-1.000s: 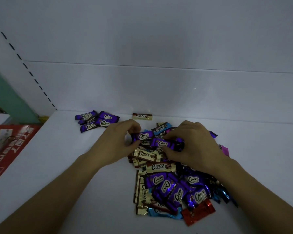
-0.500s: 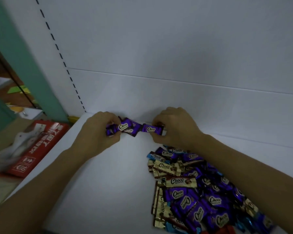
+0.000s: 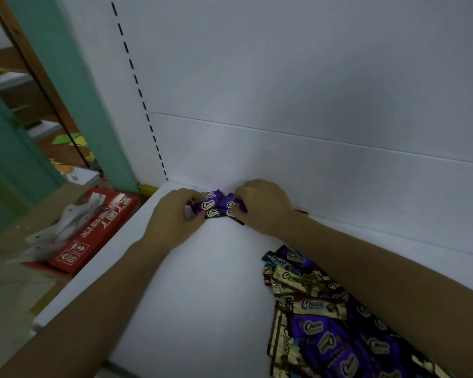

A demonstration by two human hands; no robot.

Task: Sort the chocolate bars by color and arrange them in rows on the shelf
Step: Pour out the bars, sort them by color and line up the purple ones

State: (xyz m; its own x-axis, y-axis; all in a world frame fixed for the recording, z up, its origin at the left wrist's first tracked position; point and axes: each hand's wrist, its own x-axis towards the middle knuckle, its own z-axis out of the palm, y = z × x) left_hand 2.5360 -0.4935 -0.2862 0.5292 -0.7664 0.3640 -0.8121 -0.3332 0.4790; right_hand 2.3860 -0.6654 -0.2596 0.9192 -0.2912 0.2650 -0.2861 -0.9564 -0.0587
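I see both hands at the far-left corner of the flat white shelf board (image 3: 202, 290), meeting over a small cluster of purple foil-wrapped chocolate bars (image 3: 213, 206) printed with a white "Choco" label. The cluster lies on the board close to the white back panel (image 3: 284, 159), roughly at 11 o'clock from the board's middle, and several bars overlap in it.

My left hand (image 3: 172, 214) comes in from 7 o'clock. Its curled fingers and thumb pinch the left end of the cluster. My right hand (image 3: 262, 205) reaches in from 4 o'clock, knuckles up, with its fingertips curled down onto the right end of the same bars, gripping them. The two hands sit near each other with only the purple wrappers between them.

At 4 o'clock from the cluster, well apart from it, lies the unsorted heap of wrapped bars (image 3: 325, 331), partly under my right forearm. It mixes purple wrappers with long gold-and-brown bars (image 3: 316, 305), and one blue-wrapped bar (image 3: 274, 259) lies at its far edge. The heap runs out of view at the lower right.

Off the board, at 9 o'clock from my left hand, a red cardboard box with white print (image 3: 93, 230) stands lower down. A teal-green upright post (image 3: 66, 91) rises at 10 o'clock, beside a line of dark slots (image 3: 137, 85) in the white side panel
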